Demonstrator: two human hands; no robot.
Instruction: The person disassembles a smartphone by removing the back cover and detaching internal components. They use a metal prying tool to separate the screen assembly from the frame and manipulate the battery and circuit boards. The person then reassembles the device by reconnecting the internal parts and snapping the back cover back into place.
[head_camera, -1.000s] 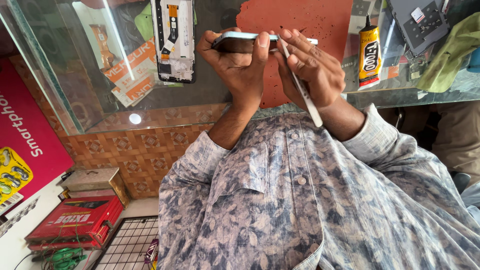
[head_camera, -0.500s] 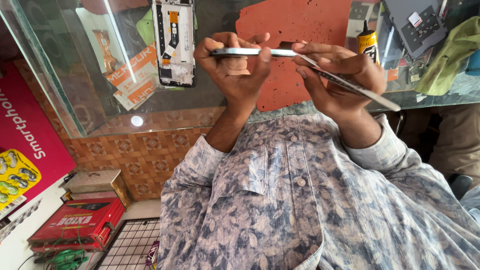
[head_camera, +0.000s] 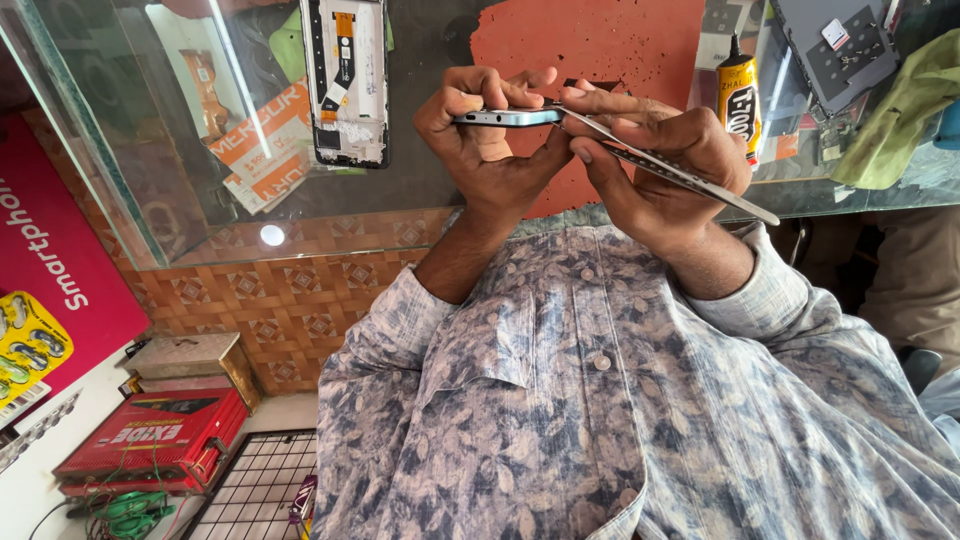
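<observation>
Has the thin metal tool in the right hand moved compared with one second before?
Yes. The metal tool swung from pointing down at the shirt to lying nearly flat, its free end now reaching below the glue bottle on the glass counter.

Glossy metal-edged phone, matt steel pry blade, smooth glass counter, patterned cloth shirt

Counter: I see a clear glass countertop.
On it: an opened white phone frame, an orange rubber mat, a yellow glue tube, a green cloth.
</observation>
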